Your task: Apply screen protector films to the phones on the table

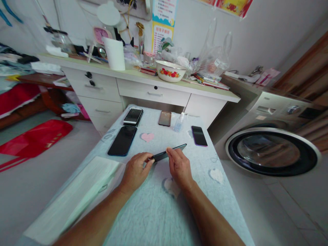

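Above the cloth-covered table (143, 208), a dark smartphone (160, 156) is held between my two hands, tilted so that mostly its thin edge faces me. My left hand (135, 169) pinches its left end between thumb and fingers. Along the near edge, right of the middle, the fingertips of my right hand (180, 167) are closed on it; whether they hold anything else is hidden. A large dark phone (122, 140) lies to the left, with a white-framed phone (133, 116) on another dark one behind it. Farther back is a brownish phone or case (164, 118) beside a clear spray bottle (178, 123).
A purple-edged phone (199, 136) lies near the table's right edge. White tissue-like sheets (74, 198) lie along the left side. Behind stands a white desk (153, 92) carrying a flowered bowl (171, 71) and a white canister (114, 54). A washing machine (271, 126) is at right.
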{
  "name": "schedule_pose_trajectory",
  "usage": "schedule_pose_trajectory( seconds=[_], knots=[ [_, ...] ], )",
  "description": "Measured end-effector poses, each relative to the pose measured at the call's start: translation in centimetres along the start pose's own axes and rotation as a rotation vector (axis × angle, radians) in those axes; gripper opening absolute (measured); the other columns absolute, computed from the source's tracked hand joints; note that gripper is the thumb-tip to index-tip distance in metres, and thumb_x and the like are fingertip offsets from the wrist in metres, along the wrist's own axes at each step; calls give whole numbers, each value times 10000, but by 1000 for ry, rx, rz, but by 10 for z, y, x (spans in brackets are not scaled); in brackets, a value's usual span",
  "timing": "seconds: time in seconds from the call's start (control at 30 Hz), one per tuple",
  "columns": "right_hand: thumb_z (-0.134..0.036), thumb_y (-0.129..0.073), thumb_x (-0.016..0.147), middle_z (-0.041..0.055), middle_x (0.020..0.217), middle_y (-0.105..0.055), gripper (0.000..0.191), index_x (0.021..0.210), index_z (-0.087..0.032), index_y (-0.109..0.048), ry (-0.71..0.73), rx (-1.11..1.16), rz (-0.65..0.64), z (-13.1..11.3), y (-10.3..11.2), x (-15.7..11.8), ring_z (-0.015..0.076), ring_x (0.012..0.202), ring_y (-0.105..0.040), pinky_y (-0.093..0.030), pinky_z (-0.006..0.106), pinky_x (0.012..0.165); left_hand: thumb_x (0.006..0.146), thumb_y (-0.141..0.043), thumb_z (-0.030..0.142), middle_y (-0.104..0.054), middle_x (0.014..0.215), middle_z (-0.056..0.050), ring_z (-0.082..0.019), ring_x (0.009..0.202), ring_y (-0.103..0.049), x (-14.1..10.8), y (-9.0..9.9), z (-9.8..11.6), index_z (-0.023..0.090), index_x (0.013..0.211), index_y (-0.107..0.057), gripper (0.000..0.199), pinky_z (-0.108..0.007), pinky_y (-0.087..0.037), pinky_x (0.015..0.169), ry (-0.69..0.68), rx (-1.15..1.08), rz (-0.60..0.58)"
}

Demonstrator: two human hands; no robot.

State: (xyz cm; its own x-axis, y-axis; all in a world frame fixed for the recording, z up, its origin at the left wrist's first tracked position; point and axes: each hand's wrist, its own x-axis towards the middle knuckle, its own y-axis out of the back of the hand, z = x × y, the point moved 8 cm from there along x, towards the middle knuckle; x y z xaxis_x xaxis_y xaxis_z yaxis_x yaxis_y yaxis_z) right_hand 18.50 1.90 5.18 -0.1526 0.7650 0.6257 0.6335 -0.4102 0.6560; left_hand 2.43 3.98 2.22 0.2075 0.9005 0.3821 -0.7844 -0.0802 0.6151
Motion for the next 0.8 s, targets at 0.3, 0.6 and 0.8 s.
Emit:
schedule_pose_trajectory(
  seconds=[0.3,0.6,0.8],
  knots=[
    [-170,-385,991,67,846,-619,277,1144,-151,-615,72,4,-86,-28,-16,-3,161,773,-580,-500,250,699,856,-550,229,-681,807,-11,-167,761,-622,1,-1,0,197,885,-652,111,-297,-461,733,-5,-1,0],
    [-179,-373,1000,70,883,-636,294,1199,-173,-590,121,6,-141,-37,-23,-4,163,815,-594,-510,256,734,853,-560,227,-697,839,-14,-169,772,-632,0,-1,-3,203,901,-658,112,-302,-475,750,1,-7,-1],
    [-164,-388,988,61,917,-638,302,1213,-211,-585,99,1,-150,-31,-21,-4,167,848,-601,-511,261,755,843,-564,223,-695,831,-14,-169,774,-635,0,1,-2,201,891,-661,110,-294,-473,741,3,-10,11]
  ],
)
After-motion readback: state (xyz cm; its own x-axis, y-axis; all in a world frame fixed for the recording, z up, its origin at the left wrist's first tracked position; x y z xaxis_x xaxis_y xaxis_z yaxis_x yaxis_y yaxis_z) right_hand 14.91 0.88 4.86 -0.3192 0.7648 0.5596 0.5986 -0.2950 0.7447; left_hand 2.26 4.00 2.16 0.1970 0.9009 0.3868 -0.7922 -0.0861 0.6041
